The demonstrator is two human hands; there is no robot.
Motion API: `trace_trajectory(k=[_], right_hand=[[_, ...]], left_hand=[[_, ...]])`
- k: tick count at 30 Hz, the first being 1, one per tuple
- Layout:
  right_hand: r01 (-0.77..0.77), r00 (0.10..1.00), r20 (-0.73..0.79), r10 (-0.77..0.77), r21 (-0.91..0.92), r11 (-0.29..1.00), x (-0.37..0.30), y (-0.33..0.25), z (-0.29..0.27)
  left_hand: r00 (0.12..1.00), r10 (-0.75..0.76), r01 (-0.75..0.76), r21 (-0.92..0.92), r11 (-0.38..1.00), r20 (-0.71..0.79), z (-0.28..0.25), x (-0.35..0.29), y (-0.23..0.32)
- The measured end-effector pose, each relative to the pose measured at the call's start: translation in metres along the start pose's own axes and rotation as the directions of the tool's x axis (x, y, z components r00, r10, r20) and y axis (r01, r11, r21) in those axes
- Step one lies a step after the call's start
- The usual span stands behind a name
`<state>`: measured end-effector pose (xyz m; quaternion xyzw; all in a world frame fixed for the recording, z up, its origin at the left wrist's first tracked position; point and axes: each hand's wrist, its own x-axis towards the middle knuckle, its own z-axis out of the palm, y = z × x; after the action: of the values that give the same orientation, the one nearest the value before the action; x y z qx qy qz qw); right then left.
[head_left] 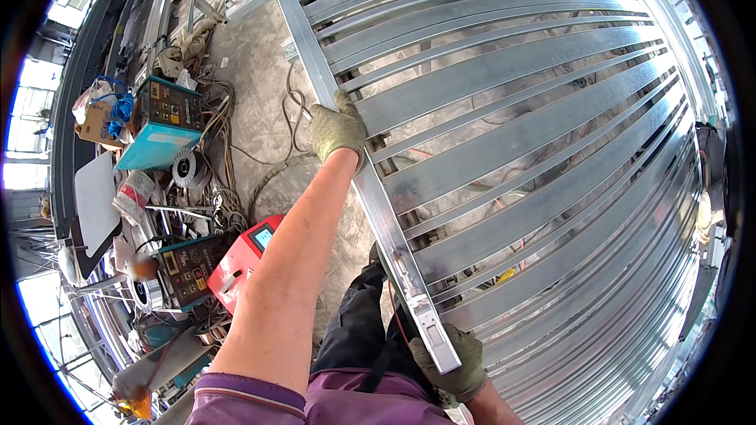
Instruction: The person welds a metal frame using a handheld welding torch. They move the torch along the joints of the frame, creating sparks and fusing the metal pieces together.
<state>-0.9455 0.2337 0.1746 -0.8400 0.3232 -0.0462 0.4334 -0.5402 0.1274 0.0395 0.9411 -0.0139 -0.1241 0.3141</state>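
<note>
A large frame of long silver metal slats (504, 86) spreads out on my right, its near side closed by a straight metal rail (303, 31). My left hand (339, 130), in a greenish work glove, is wrapped over this rail around its middle. Along the rail's lower stretch lies a silver bar with small windows, which looks like a spirit level (409, 275). My right hand (461, 362), gloved alike, grips its near end from the right side and below. The palms and some fingers are hidden. Where the bar's far end stops cannot be made out.
On the left stand two teal-and-black machines with control panels (169, 114) (193, 267) and a red machine with a screen (244, 260). Tangled cables (224, 181) run over the concrete floor (252, 55). A wire spool (187, 168) sits among them.
</note>
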Motion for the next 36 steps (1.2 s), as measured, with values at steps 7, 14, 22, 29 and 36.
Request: trace_trajectory(k=[7,14,22,29,36], right_hand=[[-0.02,1.0,0.023,0.019,0.01,1.0,0.0,0.0,-0.002],[0.041,0.994,0.09,-0.059,0.187,0.982,0.004,0.015,-0.026],[-0.255,0.965,0.072,0.254,0.508,0.823,0.056,0.03,-0.111],[-0.163,0.982,0.166,0.096,0.459,0.873,0.073,0.061,-0.074],[-0.221,0.969,0.229,0.094,0.629,0.745,0.073,0.074,-0.052]], left_hand=[[1.0,-0.007,0.007,0.015,1.0,0.0,-0.003,-0.003,0.004],[0.998,-0.024,0.023,0.018,1.0,0.059,-0.006,-0.003,0.008],[1.0,-0.014,0.014,-0.002,1.0,0.021,-0.007,-0.008,0.005],[0.999,-0.042,0.041,0.04,0.998,0.015,0.0,0.002,0.001],[0.99,-0.106,0.107,0.002,0.994,0.09,-0.013,-0.017,0.025]])
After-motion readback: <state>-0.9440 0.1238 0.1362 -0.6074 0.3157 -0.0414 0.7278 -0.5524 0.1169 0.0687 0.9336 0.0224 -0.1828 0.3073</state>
